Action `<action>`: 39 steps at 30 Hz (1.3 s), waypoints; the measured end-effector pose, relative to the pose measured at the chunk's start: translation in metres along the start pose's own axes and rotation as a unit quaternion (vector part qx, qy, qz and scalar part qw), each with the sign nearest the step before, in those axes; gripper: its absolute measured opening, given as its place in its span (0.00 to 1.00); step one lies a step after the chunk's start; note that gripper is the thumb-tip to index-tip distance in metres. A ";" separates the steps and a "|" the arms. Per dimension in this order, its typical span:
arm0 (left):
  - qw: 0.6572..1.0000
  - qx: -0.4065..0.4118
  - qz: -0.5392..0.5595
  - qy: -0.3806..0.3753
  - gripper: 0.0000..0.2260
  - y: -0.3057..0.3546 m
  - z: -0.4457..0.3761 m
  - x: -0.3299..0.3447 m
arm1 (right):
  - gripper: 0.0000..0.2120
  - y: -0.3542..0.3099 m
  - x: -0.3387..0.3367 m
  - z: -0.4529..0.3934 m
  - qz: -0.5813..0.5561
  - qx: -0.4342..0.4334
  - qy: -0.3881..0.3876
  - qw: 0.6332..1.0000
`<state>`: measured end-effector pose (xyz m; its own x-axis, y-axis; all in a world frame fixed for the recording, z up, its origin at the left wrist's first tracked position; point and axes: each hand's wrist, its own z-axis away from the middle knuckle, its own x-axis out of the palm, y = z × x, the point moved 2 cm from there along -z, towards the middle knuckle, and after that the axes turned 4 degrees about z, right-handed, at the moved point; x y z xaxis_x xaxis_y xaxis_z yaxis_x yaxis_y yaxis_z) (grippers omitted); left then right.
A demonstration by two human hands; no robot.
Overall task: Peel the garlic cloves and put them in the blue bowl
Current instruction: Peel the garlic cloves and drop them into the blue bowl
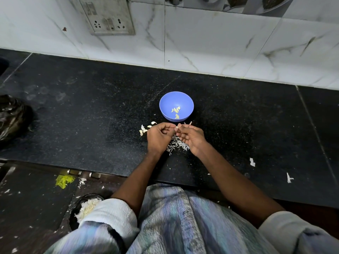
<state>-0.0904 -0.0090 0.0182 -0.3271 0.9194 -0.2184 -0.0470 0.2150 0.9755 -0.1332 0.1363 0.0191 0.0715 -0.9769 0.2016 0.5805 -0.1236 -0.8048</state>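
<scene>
Currently: black stone bench [91,116] runs across the frame, white marbled wall tiles [211,43] behind it with a switch/socket plate [108,17] upper left. Person's patterned garment [183,217] fills the bottom, both forearms reaching in over the bench edge. Dark plastic bag [12,116] at far left of the bench. Blue bowl [165,105] sits mid-bench, just beyond the hands, with a few peeled garlic cloves [176,111] inside. Left hand [159,136] and right hand [192,136] meet just in front of the bowl; each grip is narrow, fingers curled, both pinching one garlic clove [177,127] between them. Peel state of that clove: cannot tell, too small. Pile of papery skins [177,143] on the bench directly under the hands. Several unpeeled cloves [146,128] lie just beside the left hand, near the bowl. Stray white scraps [252,162] well off to the right.
</scene>
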 end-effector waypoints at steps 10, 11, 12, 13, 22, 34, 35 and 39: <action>0.996 -0.060 0.051 0.035 0.03 -0.007 0.000 -0.002 | 0.03 -0.003 0.000 0.001 0.142 -0.100 -0.001 0.985; 0.996 -0.063 0.047 0.037 0.03 -0.008 0.000 -0.002 | 0.03 -0.005 0.000 0.001 0.165 -0.117 0.001 0.979; 0.996 -0.065 0.043 0.038 0.04 -0.009 -0.001 -0.002 | 0.03 -0.005 0.001 0.000 0.183 -0.133 0.002 0.974; 0.997 -0.063 0.038 0.037 0.04 -0.010 -0.001 -0.002 | 0.02 -0.006 0.001 -0.001 0.201 -0.148 0.003 0.968; 0.996 -0.057 0.046 0.046 0.03 -0.002 0.002 0.002 | 0.08 -0.004 0.001 -0.007 0.267 -0.190 0.036 0.944; 0.992 -0.082 0.094 0.033 0.03 -0.002 0.004 0.005 | 0.03 -0.006 0.000 -0.001 0.184 -0.150 0.002 0.972; 0.990 -0.093 0.103 0.035 0.03 -0.003 0.003 0.005 | 0.03 -0.006 -0.001 -0.001 0.173 -0.147 -0.002 0.974; 0.972 -0.147 0.181 0.025 0.05 -0.004 0.002 0.007 | 0.10 -0.009 -0.003 0.002 0.129 -0.139 -0.023 0.982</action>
<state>-0.0905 -0.0029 0.0130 -0.4181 0.8983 0.1350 -0.1856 -0.2300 0.9553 -0.1372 0.1405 0.0266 0.2268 -0.9739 -0.0096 0.2955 0.0782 -0.9521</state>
